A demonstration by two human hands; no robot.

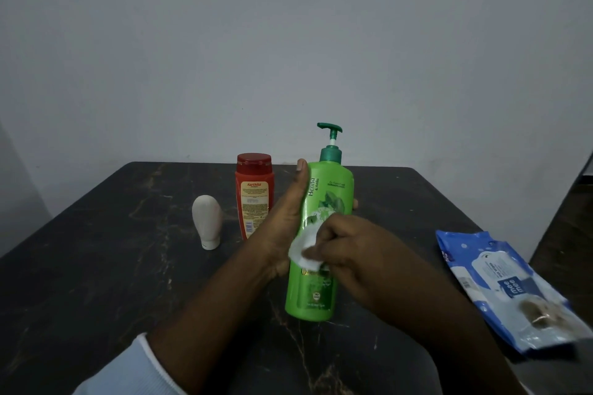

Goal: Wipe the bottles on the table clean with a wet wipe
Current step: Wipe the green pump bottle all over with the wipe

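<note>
Wiping down the green pump bottle (324, 202), held roughly upright at mid-table (96, 266), with the left hand (282, 224) wrapped round its body and the right hand (346, 250) pinching the wet wipe (303, 250) against the front label. Best to go firm, top to bottom, turning bit by bit, not skipping the pump neck. Decent bare room up front. Mind the red bottle (253, 192) and white tube (207, 221) behind-left, plus the wipes pack (500, 285) by the right edge.
</note>
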